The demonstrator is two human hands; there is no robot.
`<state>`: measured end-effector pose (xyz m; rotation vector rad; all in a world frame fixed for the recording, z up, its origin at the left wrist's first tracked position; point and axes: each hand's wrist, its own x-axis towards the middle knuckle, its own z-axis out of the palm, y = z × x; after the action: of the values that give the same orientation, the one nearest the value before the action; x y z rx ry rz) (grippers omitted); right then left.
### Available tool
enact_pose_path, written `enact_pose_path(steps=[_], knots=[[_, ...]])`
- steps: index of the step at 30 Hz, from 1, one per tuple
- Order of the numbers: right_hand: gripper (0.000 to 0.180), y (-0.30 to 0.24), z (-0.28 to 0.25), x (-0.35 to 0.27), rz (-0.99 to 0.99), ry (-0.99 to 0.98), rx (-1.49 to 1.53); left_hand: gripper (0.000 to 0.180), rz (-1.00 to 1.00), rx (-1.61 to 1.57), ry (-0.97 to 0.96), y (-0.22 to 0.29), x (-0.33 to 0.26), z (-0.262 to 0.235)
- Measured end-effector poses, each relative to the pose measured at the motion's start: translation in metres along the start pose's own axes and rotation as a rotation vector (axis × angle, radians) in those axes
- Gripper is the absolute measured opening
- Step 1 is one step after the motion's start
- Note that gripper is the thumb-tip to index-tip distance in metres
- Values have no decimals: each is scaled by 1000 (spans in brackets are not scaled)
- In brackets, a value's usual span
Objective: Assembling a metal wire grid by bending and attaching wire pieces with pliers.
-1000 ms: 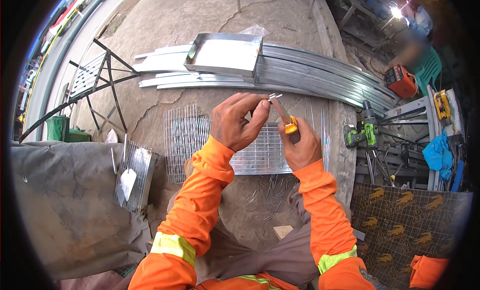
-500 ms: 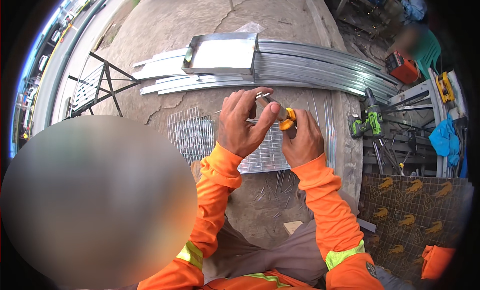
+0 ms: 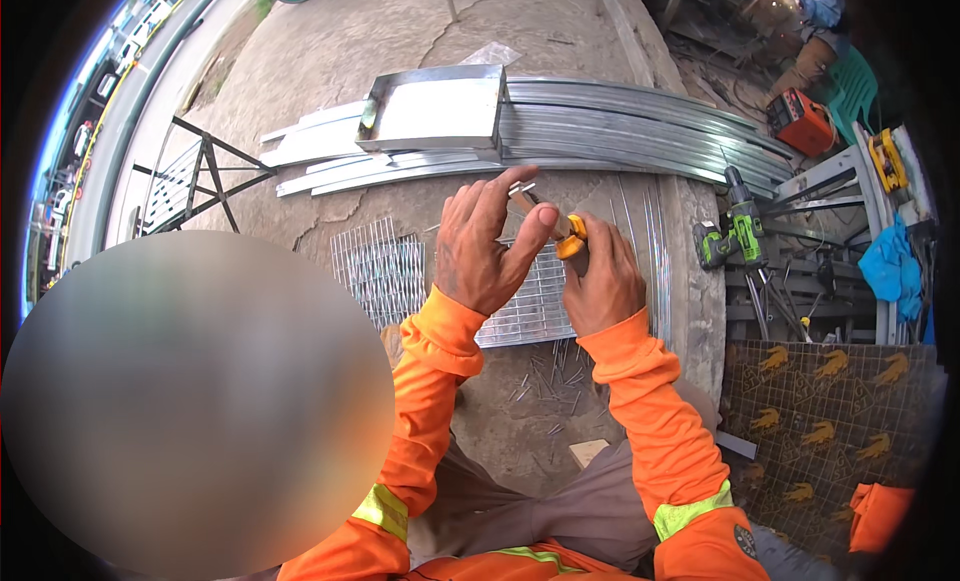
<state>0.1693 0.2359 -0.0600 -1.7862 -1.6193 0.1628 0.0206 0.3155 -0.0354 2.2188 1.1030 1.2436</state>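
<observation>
In front of me, my right hand is closed round the grip of a hand tool with yellow and dark parts. Its grey metal end points up and left, toward my left hand. The left thumb and index finger close about that end, where small, pale silver pieces show at the tip. Fingers hide the tool's exact kind. Below both hands lies a welded wire grid on the concrete, with a second mesh piece to its left. Thin metal pins are scattered nearer my legs.
Long metal channels lie across the ground ahead, a shallow metal tray on them. A green drill sits right, near a red machine. A patterned dark board lies lower right. A black metal frame stands left.
The hands keep nearly the same hold on the tool. The view has shifted slightly. A bright glow now shows by the person at the upper right.
</observation>
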Motion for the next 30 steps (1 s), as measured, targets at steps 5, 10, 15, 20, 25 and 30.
enact_pose_path(steps=[5, 10, 15, 20, 25, 30], knots=[[55, -4, 0, 2, -5, 38, 28, 44, 63, -18, 3, -2, -2, 4], [56, -2, 0, 2, -5, 18, 21, 45, -32, -25, -61, 0, -3, 1], [58, -2, 2, 1, -1, 9, 17, 47, -85, -22, -56, 3, -4, 0], [59, -1, 3, 1, 4, -1, 23, 50, -56, 14, 5, -3, -4, 3], [59, -1, 3, 1, 27, -17, 22, 51, -10, 113, -1, -1, -3, 1], [60, -3, 3, 2, 34, -25, 40, 50, -5, 125, 1, -2, -3, 1]])
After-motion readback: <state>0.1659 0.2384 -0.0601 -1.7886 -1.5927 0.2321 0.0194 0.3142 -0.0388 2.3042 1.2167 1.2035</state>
